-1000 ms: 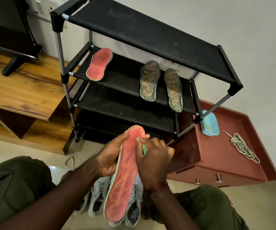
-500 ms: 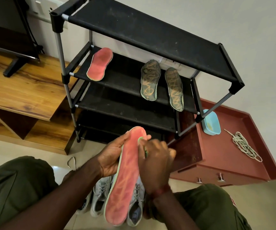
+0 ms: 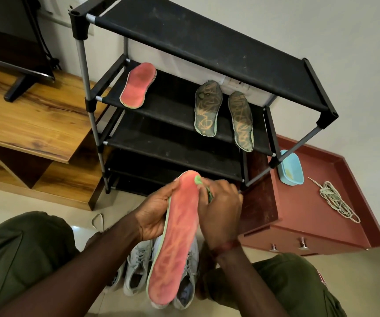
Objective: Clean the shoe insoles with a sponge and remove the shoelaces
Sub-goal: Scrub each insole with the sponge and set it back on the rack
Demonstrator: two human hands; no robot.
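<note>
**sole_scrubber:** Your long pink foam insole [image 3: 175,239] is up in the air at 6 o'clock, toe pointing to 12, right over the grey mesh sneakers [image 3: 138,268] on the floor. Your left hand [image 3: 154,213] is curled round its left edge up by the forefoot. Your right hand [image 3: 221,211] is clenched on a small green sponge [image 3: 198,179], which is pressed against the toe end.

**lace_puller:** Yep, and that insole looks light and floppy to me. You want your grip close to the spot being rubbed, like you have it. Grab it by the heel and I reckon the toe just bends away from the sponge. Wet foam could get slick too, so back it with your fingers.

**sole_scrubber:** The matching pink insole [image 3: 138,85] and two dark patterned insoles [image 3: 208,108] lie on the black fabric shoe rack [image 3: 207,42] at 12.

**lace_puller:** A pale coiled shoelace bundle [image 3: 337,202] sits on the low red desk [image 3: 310,225] at 3 o'clock, near a light blue plastic tub [image 3: 290,170] but not touching it. Those sneakers look laced, so you've got pulling left.
</note>
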